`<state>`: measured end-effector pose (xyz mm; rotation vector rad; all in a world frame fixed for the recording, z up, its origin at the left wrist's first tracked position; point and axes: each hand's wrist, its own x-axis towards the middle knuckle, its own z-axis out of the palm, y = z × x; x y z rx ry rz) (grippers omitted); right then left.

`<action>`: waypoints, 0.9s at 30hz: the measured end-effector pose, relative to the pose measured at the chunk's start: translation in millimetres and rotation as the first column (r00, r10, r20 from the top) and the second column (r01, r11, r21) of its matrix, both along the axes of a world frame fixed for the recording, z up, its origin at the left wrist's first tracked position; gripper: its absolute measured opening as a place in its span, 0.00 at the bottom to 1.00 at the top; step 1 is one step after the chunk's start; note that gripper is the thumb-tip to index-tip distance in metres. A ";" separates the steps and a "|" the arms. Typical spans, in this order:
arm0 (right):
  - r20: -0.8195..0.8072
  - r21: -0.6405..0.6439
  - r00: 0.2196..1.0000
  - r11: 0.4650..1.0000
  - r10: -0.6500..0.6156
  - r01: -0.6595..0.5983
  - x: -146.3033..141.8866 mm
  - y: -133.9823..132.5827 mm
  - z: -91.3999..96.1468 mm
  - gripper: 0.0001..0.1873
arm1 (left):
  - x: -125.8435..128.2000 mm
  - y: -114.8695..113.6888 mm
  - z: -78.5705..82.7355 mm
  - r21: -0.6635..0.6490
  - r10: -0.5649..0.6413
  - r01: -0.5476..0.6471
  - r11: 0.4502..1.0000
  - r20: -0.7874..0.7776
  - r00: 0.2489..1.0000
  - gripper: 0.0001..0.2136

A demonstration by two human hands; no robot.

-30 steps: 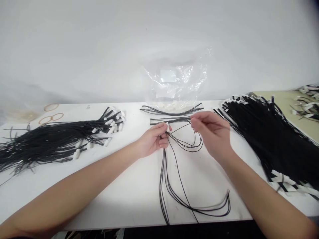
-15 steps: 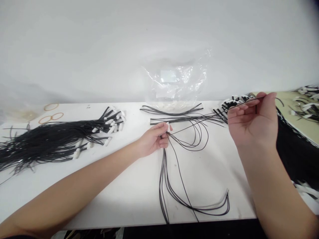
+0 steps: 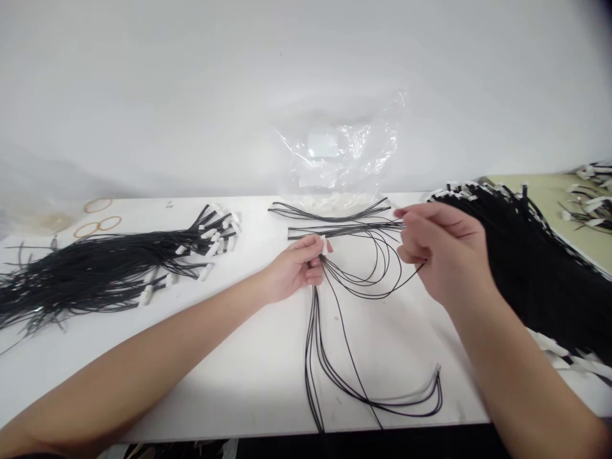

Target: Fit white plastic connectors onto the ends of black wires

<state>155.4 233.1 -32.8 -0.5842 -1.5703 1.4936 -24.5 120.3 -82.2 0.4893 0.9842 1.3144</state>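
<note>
White connector (image 3: 324, 246), head view: gripped in the fingers of the left hand (image 3: 301, 262) over the white counter (image 3: 258, 363), black wires (image 3: 314, 303) hanging below. Right hand (image 3: 444, 252), fingers curled, grips one black wire beside the large cable pile (image 3: 535, 255); clear bag (image 3: 344, 159) stands behind

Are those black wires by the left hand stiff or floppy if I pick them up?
The black wires by the left hand look fairly floppy, since they bend into wide curves. They're probably light, being so thin. They might tangle, because some cross each other.
</note>
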 end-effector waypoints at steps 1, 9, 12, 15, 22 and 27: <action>0.052 0.094 0.999 0.996 0.002 -0.007 -2.6 -5.7 -3.4 0.03 | 0.1 0.1 0.3 0.000 -0.002 0.002 1.000 0.000 1.000 0.08; 0.256 0.626 0.962 0.774 -0.094 -0.091 -10.9 -15.6 -19.3 0.04 | 0.6 -0.1 3.0 0.006 -0.030 0.030 1.000 -0.004 1.000 0.08; 0.275 0.617 0.955 0.782 -0.107 -0.090 -11.2 -13.7 -20.2 0.05 | 0.0 -0.5 1.5 0.012 -0.029 0.029 1.000 0.007 1.000 0.08; 0.303 0.605 0.948 0.788 -0.098 -0.112 -11.6 -13.6 -21.4 0.05 | -0.8 -0.9 0.6 0.021 -0.042 0.042 0.999 0.014 0.999 0.08; 0.314 0.598 0.945 0.792 -0.092 -0.121 -13.3 -14.7 -24.3 0.05 | -1.5 -1.6 1.5 0.028 -0.077 0.077 0.997 0.012 0.997 0.09; 0.322 0.615 0.938 0.782 -0.128 -0.104 -13.3 -13.5 -24.6 0.05 | -1.9 -1.3 1.6 0.023 -0.079 0.079 0.997 0.025 0.997 0.08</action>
